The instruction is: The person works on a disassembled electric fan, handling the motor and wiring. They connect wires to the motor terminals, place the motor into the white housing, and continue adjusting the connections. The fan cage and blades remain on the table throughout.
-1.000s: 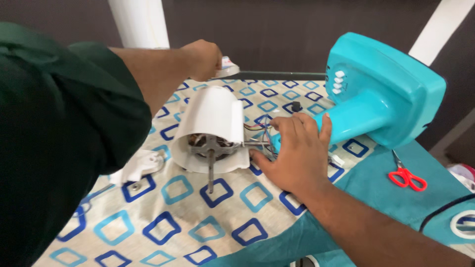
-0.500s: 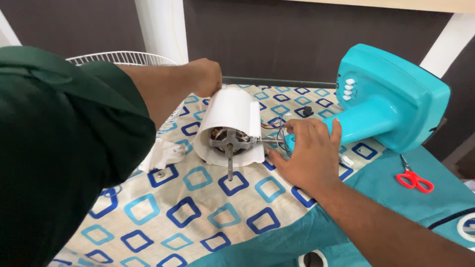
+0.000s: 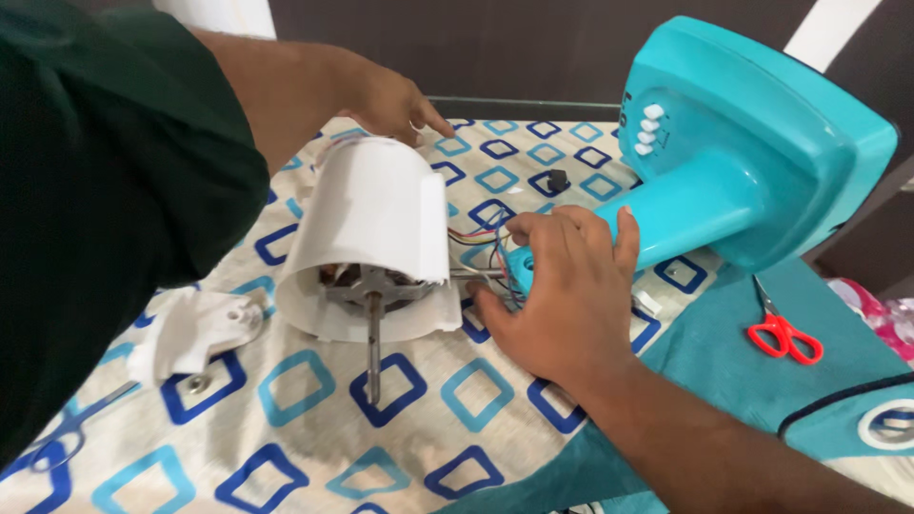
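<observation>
Head view: motor nearer, left hand shifted

Nearest, right hand (image 3: 562, 295) with grip closed on wires (image 3: 481, 243) at base (image 3: 752, 162) neck, as before. Beside it on cloth (image 3: 286, 428), motor (image 3: 376, 238), shaft forward. Farthest, left hand (image 3: 390, 100) now behind motor, grip loose, empty.

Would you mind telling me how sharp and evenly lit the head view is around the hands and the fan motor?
In the head view, light is soft and even, with faint shadows under the right hand and the white motor housing. The motor shaft and wires read sharply. The green sleeve looms large and dark at the left edge; the left hand is slightly soft. The teal fan stand shows no harsh glare.
</observation>
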